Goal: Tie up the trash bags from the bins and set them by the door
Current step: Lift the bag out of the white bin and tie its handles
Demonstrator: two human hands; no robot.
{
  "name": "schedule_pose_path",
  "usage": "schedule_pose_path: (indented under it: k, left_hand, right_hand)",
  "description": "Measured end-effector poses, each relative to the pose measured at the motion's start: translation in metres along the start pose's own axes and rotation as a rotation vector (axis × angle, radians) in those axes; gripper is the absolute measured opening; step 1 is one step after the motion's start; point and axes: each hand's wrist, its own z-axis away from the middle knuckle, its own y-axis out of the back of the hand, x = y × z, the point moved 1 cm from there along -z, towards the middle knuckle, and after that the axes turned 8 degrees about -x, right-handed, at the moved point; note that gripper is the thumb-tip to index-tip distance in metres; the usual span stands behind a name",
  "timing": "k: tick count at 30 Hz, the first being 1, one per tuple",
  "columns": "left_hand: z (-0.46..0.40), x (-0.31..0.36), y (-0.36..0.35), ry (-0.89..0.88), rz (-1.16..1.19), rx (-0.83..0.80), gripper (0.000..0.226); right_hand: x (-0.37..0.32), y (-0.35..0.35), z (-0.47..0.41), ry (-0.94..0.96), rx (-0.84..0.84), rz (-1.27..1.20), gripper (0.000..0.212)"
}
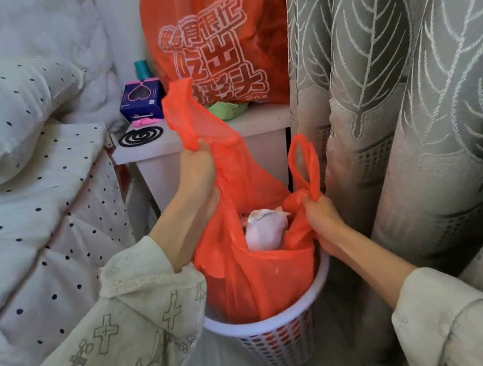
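An orange plastic trash bag (260, 279) sits in a white perforated bin (281, 340) on the floor between the bed and the curtain. Crumpled white and pink waste (263, 230) shows inside its open mouth. My left hand (199, 171) grips the bag's left handle and holds it high, stretched up above the bin. My right hand (320, 217) grips the right handle low at the bag's rim, with the loop (304, 162) standing up above my fist. The bag's bottom is still inside the bin.
A white bedside table (258, 121) stands right behind the bin, bearing a large printed orange bag (214, 36), a purple box (143, 100) and a black mosquito coil (141, 135). The bed with dotted bedding (27, 204) is at left. A grey leaf-pattern curtain (410, 88) hangs at right.
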Motion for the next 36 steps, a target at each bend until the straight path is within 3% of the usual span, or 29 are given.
schedule_pose_path:
  k: [4,8,13,16,21,24,29,31,33,36]
  left_hand:
    - [0.001,-0.005,0.000,0.027,-0.106,-0.024,0.029]
    - [0.005,-0.024,0.021,0.126,-0.109,-0.010,0.032]
    - [0.016,-0.040,0.028,0.219,-0.144,-0.072,0.029]
    - [0.022,-0.041,0.027,0.226,-0.237,-0.116,0.026]
    - [0.021,-0.035,0.024,0.125,-0.607,-0.278,0.008]
    - [0.024,-0.049,0.030,0.154,-0.700,-0.352,0.039]
    - [0.031,-0.080,0.036,0.127,-0.871,-0.291,0.039]
    - [0.035,-0.088,0.032,0.122,-0.956,-0.330,0.036]
    - [0.037,-0.097,0.027,0.109,-1.083,-0.363,0.032]
    - [0.038,-0.105,0.020,0.109,-1.244,-0.433,0.033]
  right_hand:
    - [0.004,-0.010,0.003,-0.017,-0.066,0.158,0.036]
    - [0.026,-0.006,0.007,-0.090,-0.127,0.148,0.035]
    - [0.026,-0.011,0.018,0.050,-0.183,0.152,0.030]
    - [0.028,-0.018,0.023,0.090,-0.184,0.082,0.031]
    - [0.032,-0.019,0.017,0.064,-0.074,-0.029,0.037]
    - [0.033,-0.019,0.012,0.092,-0.018,-0.051,0.037]
    - [0.045,-0.022,0.003,0.032,0.046,-0.228,0.030]
    - [0.046,-0.023,0.006,-0.037,-0.058,-0.370,0.029]
    - [0.048,-0.024,0.008,-0.057,-0.185,-0.451,0.039]
    - [0.053,-0.021,0.011,-0.039,-0.226,-0.318,0.076]
